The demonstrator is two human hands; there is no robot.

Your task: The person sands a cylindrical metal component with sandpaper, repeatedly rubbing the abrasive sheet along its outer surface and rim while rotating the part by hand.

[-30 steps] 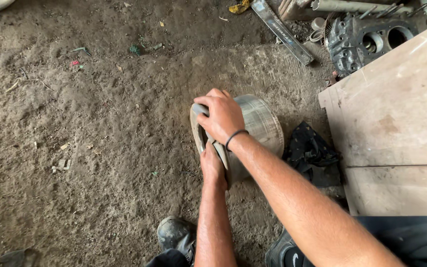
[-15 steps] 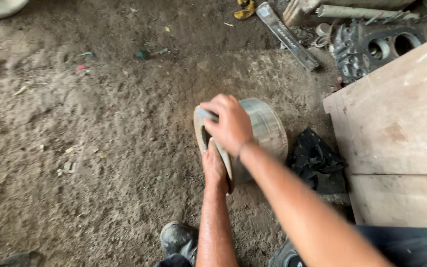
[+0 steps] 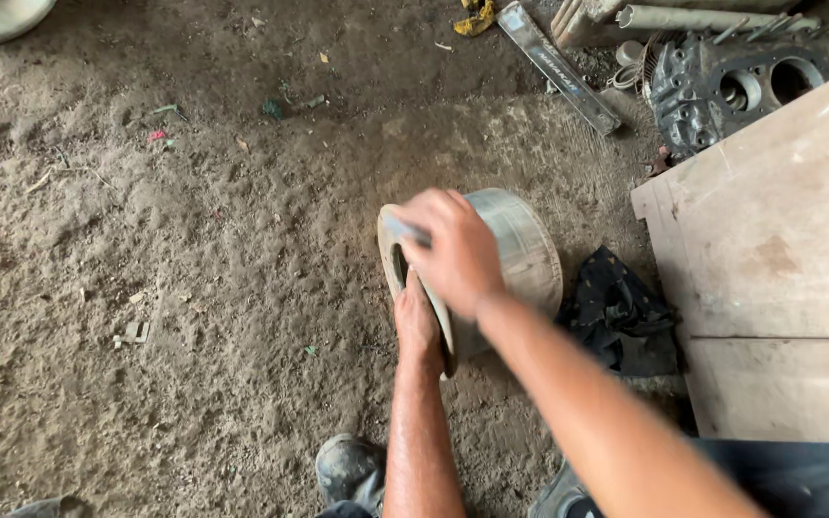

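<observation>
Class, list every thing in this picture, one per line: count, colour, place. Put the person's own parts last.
metal drum: one, grey, on its side on the dirt floor, centre
black cloth: one, right of the drum
wooden board: one, pale brown, right edge
engine block: one, dark grey, top right
metal strip: one, grey, top centre
shoes: two, dark, bottom
left hand: one, at the drum's open end
right hand: one, blurred, on the drum's rim

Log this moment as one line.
left hand: steadies drum rim | right hand: rubs small pad on metal drum | dirt floor
</observation>
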